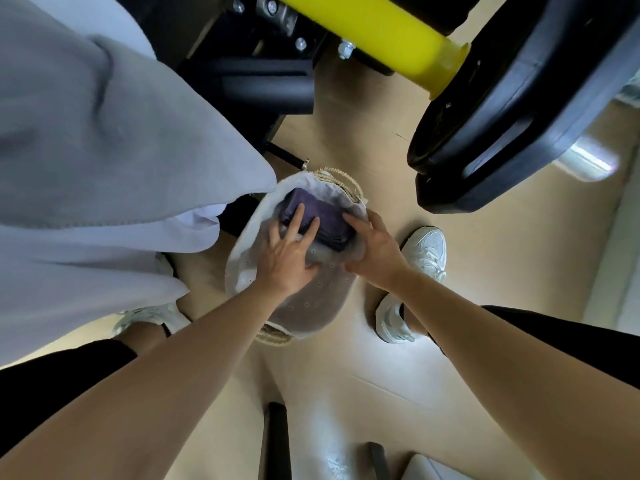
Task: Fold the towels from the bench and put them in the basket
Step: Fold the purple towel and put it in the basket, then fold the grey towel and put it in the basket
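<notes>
Floor-set basket (350, 189): purple towel (325, 213) crosswise, touched by left hand (287, 258), right hand (377, 251).

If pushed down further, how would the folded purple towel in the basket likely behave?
Probably soft and squashy: the purple towel is a folded bundle under the left hand. Likely floppy if lifted by one edge, so folds may open. The basket has a loose cloth liner that may bunch with it.

The left hand (284, 251) and right hand (375, 251) are bare, as are the forearms (194, 344). Black legwear (571, 348) covers the thighs. The trainers are white with grey panels: the right trainer (427, 247) is laced, the left trainer (152, 315) partly hidden.
</notes>
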`<action>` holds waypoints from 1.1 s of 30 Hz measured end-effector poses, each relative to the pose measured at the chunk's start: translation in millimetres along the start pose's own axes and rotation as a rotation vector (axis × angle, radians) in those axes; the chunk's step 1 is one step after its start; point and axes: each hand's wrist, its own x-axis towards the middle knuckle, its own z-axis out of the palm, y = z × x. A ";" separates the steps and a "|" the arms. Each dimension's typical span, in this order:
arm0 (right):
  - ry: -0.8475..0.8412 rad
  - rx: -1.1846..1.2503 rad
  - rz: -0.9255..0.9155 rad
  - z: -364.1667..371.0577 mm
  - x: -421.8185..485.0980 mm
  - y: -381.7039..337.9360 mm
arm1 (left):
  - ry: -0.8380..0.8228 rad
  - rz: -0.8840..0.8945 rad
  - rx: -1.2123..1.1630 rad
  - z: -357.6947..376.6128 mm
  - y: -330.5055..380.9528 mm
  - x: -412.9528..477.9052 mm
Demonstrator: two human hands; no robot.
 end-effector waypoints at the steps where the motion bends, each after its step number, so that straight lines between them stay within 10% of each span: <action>1: 0.012 -0.008 -0.017 2.5 -2.0 1.8 | -0.022 0.012 0.005 0.0 1.6 2.4; 8: -0.020 -0.072 -0.039 4.2 -2.9 7.2 | -0.131 0.018 0.008 -12.5 7.4 11.8; 15: -0.076 -0.302 -0.061 9.6 -0.2 7.3 | 0.179 0.044 0.065 -19.2 10.6 -24.5; 22: -0.117 -0.547 0.056 8.4 0.9 -4.6 | -0.121 0.102 0.150 -26.7 0.1 -7.5; 33: 0.028 -0.250 -0.045 -44.8 -30.9 -41.7 | -0.077 0.118 -0.036 -123.3 -2.6 -75.1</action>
